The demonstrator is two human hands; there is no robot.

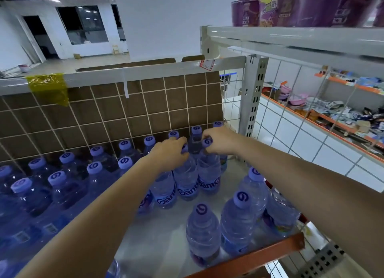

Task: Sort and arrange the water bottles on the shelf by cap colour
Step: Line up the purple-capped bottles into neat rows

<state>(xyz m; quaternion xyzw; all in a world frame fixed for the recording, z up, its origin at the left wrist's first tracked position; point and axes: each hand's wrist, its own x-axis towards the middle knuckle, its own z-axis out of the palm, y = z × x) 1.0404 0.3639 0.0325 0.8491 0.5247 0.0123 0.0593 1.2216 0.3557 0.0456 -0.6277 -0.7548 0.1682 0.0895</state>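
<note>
Clear water bottles with pale purple caps stand in rows on a grey shelf (166,232). My left hand (169,152) is closed over the cap of one upright bottle (186,182) near the back right. My right hand (218,139) pinches the cap of the neighbouring bottle (208,173), right beside it. Both bottles stand on the shelf and touch each other. Three more bottles stand near the front right: one (202,234), a second (238,225) and a third (256,186).
A wire grid backed by brown cardboard (108,111) closes the shelf's rear; another wire grid (291,119) closes its right side. Several bottles (56,186) fill the left. An orange lip (259,255) edges the front. Purple packs (291,5) sit on the shelf above.
</note>
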